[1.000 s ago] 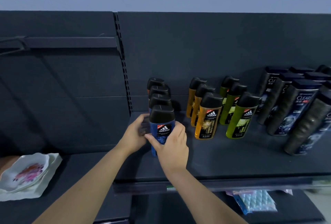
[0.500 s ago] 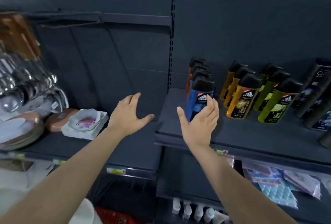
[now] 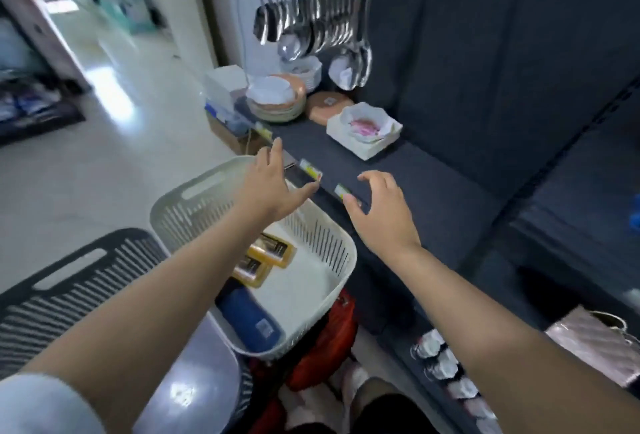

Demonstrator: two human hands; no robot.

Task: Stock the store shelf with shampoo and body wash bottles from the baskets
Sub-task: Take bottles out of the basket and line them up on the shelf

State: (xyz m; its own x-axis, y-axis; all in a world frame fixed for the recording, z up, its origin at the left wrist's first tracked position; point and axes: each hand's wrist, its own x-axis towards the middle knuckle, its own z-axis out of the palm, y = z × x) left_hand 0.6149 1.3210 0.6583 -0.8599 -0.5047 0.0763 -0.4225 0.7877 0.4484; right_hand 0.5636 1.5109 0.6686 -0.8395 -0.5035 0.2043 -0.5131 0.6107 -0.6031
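— Over the white basket [image 3: 194, 211], what has changed since a moment ago?

— Both hands have left the shelf of bottles. The view has swung down and left; the adidas row is gone from sight, and only a blue scrap shows at the right edge. The left hand [image 3: 268, 187] now hangs above the basket with fingers spread, holding nothing. The right hand [image 3: 382, 215] hovers by the lower shelf [image 3: 433, 191] edge, fingers loosely curled and apart, also empty.

— Where are the bottles now?

— Lying in the white basket: two amber bottles [image 3: 265, 260] side by side, and a blue bottle [image 3: 252, 321] nearer the person.

— Anything you cannot make out?

— Plenty is blurred. The left forearm covers part of the basket, so more may lie beneath. The black basket [image 3: 79, 281] is cut off at the left, its contents unseen. The labels are unreadable. Hanging ladles [image 3: 311, 24] and plates [image 3: 277, 97] smear together.
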